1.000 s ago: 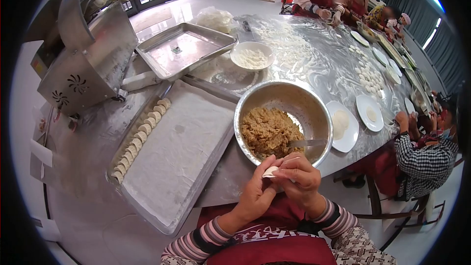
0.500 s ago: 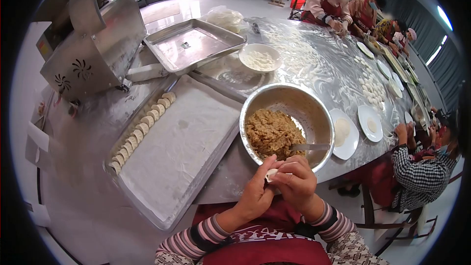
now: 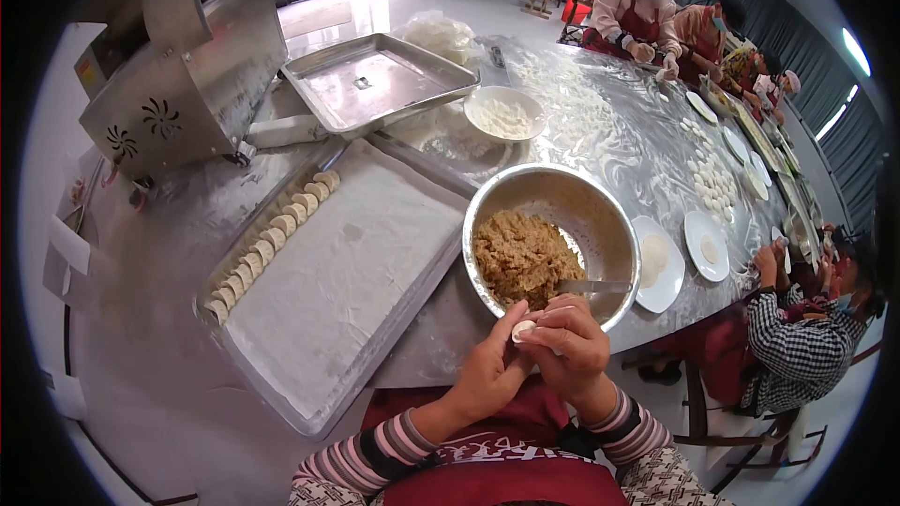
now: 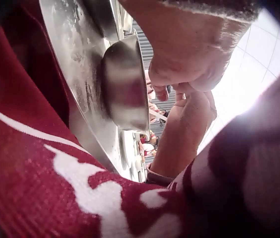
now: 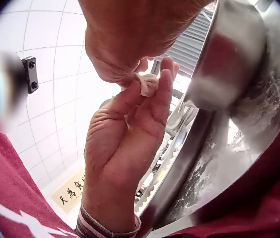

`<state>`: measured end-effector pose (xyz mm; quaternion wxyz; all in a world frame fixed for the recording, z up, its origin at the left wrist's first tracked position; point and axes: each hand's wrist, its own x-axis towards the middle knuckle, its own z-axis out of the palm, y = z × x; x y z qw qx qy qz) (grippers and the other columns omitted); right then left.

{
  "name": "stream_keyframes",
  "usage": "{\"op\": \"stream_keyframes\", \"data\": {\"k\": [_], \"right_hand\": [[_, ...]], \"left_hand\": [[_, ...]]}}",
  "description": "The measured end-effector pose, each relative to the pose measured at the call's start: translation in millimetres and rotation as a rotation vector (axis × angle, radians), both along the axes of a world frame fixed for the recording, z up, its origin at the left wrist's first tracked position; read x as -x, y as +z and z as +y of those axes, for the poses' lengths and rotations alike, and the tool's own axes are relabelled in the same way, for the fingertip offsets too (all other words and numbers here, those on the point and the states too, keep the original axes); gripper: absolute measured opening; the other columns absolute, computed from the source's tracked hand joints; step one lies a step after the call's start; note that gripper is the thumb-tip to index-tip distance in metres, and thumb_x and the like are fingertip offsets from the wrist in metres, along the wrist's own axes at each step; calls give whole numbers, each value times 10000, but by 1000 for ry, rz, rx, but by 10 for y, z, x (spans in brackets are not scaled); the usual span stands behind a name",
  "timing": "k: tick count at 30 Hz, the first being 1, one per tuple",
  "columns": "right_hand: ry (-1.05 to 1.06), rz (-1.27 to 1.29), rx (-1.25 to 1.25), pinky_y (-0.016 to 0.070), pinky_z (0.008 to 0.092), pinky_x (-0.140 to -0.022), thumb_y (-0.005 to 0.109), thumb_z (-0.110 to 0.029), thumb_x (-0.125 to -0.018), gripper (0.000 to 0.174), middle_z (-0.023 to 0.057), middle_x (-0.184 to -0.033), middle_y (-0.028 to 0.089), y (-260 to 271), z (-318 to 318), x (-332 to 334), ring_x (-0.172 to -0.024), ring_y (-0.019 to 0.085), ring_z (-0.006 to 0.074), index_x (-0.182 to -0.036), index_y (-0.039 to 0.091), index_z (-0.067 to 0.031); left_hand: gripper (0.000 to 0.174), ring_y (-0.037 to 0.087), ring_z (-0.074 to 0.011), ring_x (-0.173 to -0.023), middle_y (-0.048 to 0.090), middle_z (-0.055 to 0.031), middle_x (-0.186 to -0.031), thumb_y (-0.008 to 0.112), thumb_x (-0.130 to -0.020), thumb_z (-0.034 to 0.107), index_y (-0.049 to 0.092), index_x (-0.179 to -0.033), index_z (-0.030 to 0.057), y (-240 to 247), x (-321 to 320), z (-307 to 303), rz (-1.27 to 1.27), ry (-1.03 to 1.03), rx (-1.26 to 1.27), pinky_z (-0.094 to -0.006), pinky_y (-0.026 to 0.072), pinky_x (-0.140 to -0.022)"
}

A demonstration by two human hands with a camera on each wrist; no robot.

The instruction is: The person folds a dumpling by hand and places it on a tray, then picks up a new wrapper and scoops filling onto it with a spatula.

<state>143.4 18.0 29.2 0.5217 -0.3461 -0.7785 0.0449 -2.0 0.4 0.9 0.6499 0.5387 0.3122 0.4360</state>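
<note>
White folded dough dumpling (image 3: 523,331), lower centre of the frame: I see left hand (image 3: 487,370) and right hand (image 3: 574,349) pinching it between thumbs and fingertips, probably for sealing; the round steel bowl (image 3: 607,225) sits close, likely for easy filling.

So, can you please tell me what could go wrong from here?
The dumpling pinched between the left hand and right hand might split if squeezed too hard. The right hand could knock the metal handle in the filling nearby. The row of dumplings, packed closely on the lined tray, may stick together.
</note>
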Motion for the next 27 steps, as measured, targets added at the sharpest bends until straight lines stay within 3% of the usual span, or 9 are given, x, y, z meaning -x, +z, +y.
{"op": "stream_keyframes", "data": {"k": [7, 9, 10, 12, 13, 15, 19, 23, 27], "right_hand": [[-4, -39, -19, 468, 354, -680, 755, -52, -585, 243, 50, -740, 600, -46, -1, -35, -683, 588, 243, -814, 678, -73], [18, -79, 116, 465, 374, -760, 762, -85, -613, 309, 90, -894, 623, -3, -40, -46, -819, 600, 277, -910, 685, -57], [18, -82, 118, 465, 374, -760, 762, -85, -613, 309, 90, -894, 623, 56, -55, -22, -819, 600, 277, -910, 685, -57], [72, 52, 442, 435, 405, -875, 763, -120, -653, 397, 140, -1103, 589, 206, -36, 35, -1012, 561, 317, -1031, 670, -43], [209, -59, 458, 395, 425, -951, 760, -133, -684, 465, 161, -1259, 519, 237, 26, -44, -1135, 499, 339, -1126, 642, -54], [312, -88, 482, 395, 423, -953, 757, -127, -691, 430, 155, -1252, 532, 279, 113, -82, -1133, 502, 335, -1104, 655, -61], [503, -47, 531, 396, 419, -953, 747, -106, -714, 310, 138, -1238, 566, 229, 187, -110, -1130, 506, 328, -1017, 694, -67], [462, 49, 554, 400, 432, -946, 760, -113, -691, 261, 140, -1147, 638, 210, 144, -47, -1108, 539, 311, -942, 719, -55], [406, -3, 520, 344, 449, -1015, 766, -127, -675, 231, 82, -1091, 678, 185, 153, -45, -1152, 543, 292, -900, 731, -93]], "left_hand": [[542, 535, -196, -1122, 522, -187, -1261, 445, -902, -38, 268, -1415, -41, -47, 34, 41, 69, 29, -191, -296, 432, -944], [562, 533, -185, -1119, 532, -166, -1242, 414, -884, -74, 266, -1424, -26, -68, 53, 41, -35, -56, -12, -288, 431, -946], [562, 533, -185, -1119, 532, -166, -1242, 414, -884, -74, 266, -1424, -26, -61, 60, 40, -37, -56, -10, -288, 431, -946], [536, 532, -170, -1103, 549, -135, -1198, 392, -863, -101, 345, -1389, -12, -37, 72, 41, -152, -117, 18, -278, 440, -934], [536, 532, -170, -1103, 549, -135, -1198, 392, -863, -101, 345, -1389, -12, -65, 91, 45, -152, -121, 20, -278, 440, -934], [421, 532, -150, -1099, 550, -103, -1183, 411, -866, -90, 473, -1274, -7, -139, 127, 62, -58, -245, 45, -262, 438, -947], [355, 539, -157, -1096, 548, -93, -1186, 421, -886, -87, 510, -1220, -8, -76, 105, 76, -196, -248, 164, -271, 460, -945], [326, 534, -162, -1109, 546, -87, -1188, 458, -908, -58, 500, -1228, -13, -77, 104, 78, -247, -241, 175, -281, 467, -953], [313, 526, -145, -1112, 541, -70, -1202, 479, -914, -39, 507, -1224, -6, -64, 72, 79, -248, -163, 152, -262, 475, -923]]}}
